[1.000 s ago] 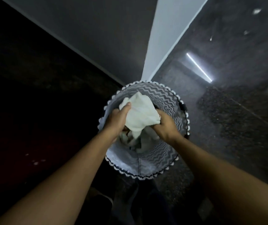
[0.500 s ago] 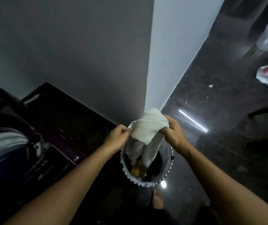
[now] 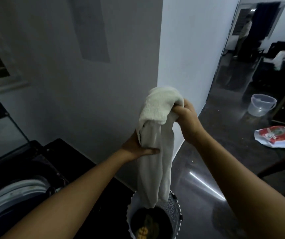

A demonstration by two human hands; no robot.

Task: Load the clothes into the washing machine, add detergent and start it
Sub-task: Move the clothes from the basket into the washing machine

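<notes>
I see my right hand point(image 3: 187, 118) with fingers curled tight round the bunched top of the white garment point(image 3: 155, 144), my left hand point(image 3: 136, 149) pinching it lower, thumb across the cloth, its tail hanging over the basket point(image 3: 174, 204) at 6 o'clock, the washing machine point(image 3: 17, 187) at 8 o'clock.

Grey wall point(image 3: 86, 100); glossy dark floor point(image 3: 233, 145)

- The pale knitted cloth point(image 3: 155, 152) hangs over the round zigzag-patterned fabric basket point(image 3: 175, 210).
- The right hand point(image 3: 187, 119) grips its top; the left hand point(image 3: 135, 150) holds it lower down.
- The dark top-loading washing machine point(image 3: 22, 187) stands left of the basket.
- The clear plastic bucket point(image 3: 260, 107) and the red-and-white plastic bag point(image 3: 273, 138) lie far right, bucket behind bag.
</notes>
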